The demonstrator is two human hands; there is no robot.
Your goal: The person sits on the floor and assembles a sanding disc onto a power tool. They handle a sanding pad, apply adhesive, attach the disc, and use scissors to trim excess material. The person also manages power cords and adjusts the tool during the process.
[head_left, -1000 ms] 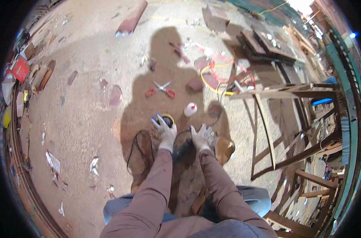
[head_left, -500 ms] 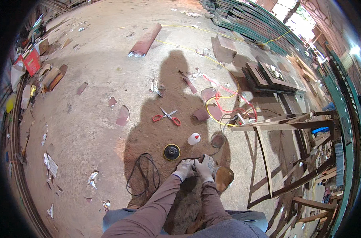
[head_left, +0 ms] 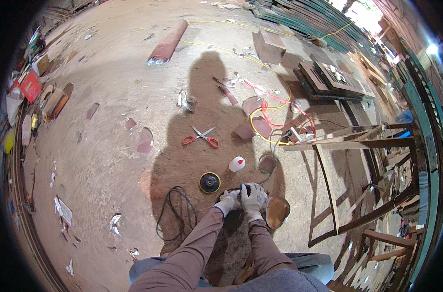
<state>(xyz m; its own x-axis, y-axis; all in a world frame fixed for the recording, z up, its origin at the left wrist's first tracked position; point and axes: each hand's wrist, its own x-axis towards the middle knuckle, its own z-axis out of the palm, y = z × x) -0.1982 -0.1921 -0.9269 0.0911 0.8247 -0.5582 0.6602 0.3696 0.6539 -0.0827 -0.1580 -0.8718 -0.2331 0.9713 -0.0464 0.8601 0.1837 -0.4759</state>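
Both my hands wear pale work gloves and meet close together low over the floor. My left hand and my right hand are closed round a dark tool, mostly hidden by the gloves, so its kind does not show. Just beyond my left hand lies a round black backing pad with a yellow rim. A white squeeze bottle with a red tip stands past my hands. Beside my right hand is a tan round disc. Farther off, red-handled scissors lie with blades spread.
A dark cord is looped at left. Sandpaper pieces litter the floor, and a sandpaper roll lies far off. Red and yellow cables run to a power strip. A wooden frame stands at right.
The view has shifted slightly. My right hand has turned and raised its fingers over the dark tool, while my left hand stays closed beside it.
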